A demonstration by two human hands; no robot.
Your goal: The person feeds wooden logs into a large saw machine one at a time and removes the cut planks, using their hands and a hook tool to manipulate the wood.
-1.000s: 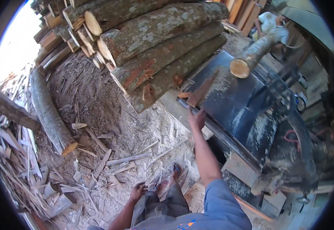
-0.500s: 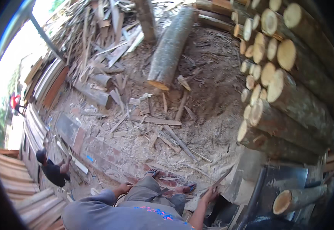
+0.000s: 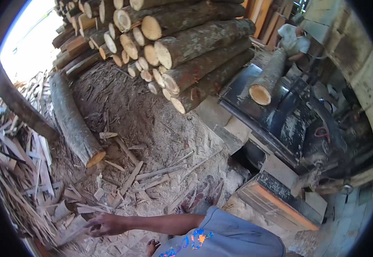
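My left hand (image 3: 103,224) stretches out to the left, low over the sawdust ground, fingers apart and holding nothing. Just beyond its fingertips lie flat wood offcuts (image 3: 80,210) at the edge of a scrap pile. My grey shirt (image 3: 227,234) fills the lower middle, and a bare foot (image 3: 152,246) shows below the arm. My right hand is out of sight.
A tall stack of logs (image 3: 186,55) rises ahead. One log (image 3: 73,122) lies on the ground at left beside heaped wood slivers (image 3: 19,180). A black sawing machine (image 3: 298,124) at right carries a log (image 3: 265,81); another person (image 3: 293,38) stands behind it.
The view swung left and back toward the log stack. A second ago my right hand was at a wood piece by the machine; now my left hand is stretched out over the scraps.
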